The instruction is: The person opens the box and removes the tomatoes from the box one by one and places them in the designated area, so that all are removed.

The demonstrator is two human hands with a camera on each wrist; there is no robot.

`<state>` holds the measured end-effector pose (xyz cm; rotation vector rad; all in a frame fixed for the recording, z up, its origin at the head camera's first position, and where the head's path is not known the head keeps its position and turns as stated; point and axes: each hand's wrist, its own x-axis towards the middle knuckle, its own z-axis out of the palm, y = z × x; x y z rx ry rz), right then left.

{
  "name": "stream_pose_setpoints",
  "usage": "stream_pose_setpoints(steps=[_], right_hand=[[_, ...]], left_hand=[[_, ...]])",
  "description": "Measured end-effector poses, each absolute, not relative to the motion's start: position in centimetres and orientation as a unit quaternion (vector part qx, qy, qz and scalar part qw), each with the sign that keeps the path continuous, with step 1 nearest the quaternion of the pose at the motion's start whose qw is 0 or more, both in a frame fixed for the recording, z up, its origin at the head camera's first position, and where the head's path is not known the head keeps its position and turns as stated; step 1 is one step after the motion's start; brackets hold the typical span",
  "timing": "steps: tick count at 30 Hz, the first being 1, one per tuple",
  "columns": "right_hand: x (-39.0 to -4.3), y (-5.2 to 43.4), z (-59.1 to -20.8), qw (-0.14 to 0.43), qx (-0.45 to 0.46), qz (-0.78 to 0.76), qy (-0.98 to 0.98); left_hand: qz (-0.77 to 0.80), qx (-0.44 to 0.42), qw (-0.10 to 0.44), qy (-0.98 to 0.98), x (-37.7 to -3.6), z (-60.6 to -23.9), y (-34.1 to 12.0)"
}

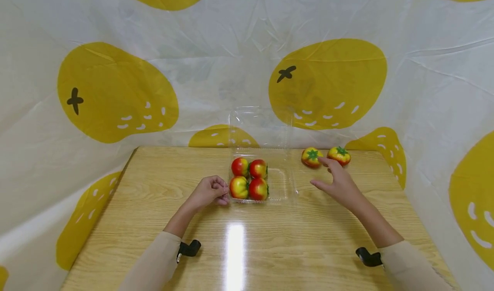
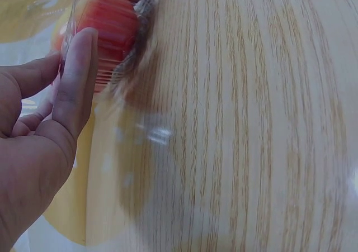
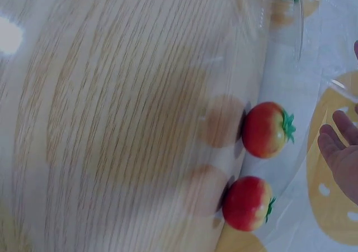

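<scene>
Because its skin looks hard and glossy, the left loose fruit (image 1: 310,160), right of centre in the frame, would in my judgement be light, stiff, rather slippery and apt to roll; its round sides, below the green leafy cap (image 1: 312,154), offer the best hold. The person's right hand (image 1: 341,187) is spread out by it, thumb and fingers apart, gripping nothing; whether a fingertip touches the skin, I cannot tell. Just to the right sits a second loose fruit (image 1: 341,157). Near the middle of the frame, a clear container (image 1: 281,184) bears four fruits (image 1: 258,169) in its left part, its lid (image 1: 260,130) raised behind. The left hand (image 1: 208,192) pinches its left wall, thin plastic that probably bends easily, so a gentle grip suits. Everything rests on the wood-grained tabletop (image 1: 301,239), before a printed cloth (image 1: 216,81).
</scene>
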<state>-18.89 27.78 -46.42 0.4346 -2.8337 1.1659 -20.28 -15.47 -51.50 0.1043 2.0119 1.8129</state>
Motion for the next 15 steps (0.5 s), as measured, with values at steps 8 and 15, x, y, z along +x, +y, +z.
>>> stream_pose_setpoints(steps=[8, 15], right_hand=[[-19.1, 24.9, -47.0, 0.012, 0.194, 0.365, -0.910], [-19.4, 22.5, -47.5, -0.016, 0.227, 0.373, -0.900]], left_hand=[[0.654, 0.040, 0.213, 0.724, -20.2, -51.6, -15.5], [0.656, 0.037, 0.211, 0.724, -20.2, -51.6, -15.5]])
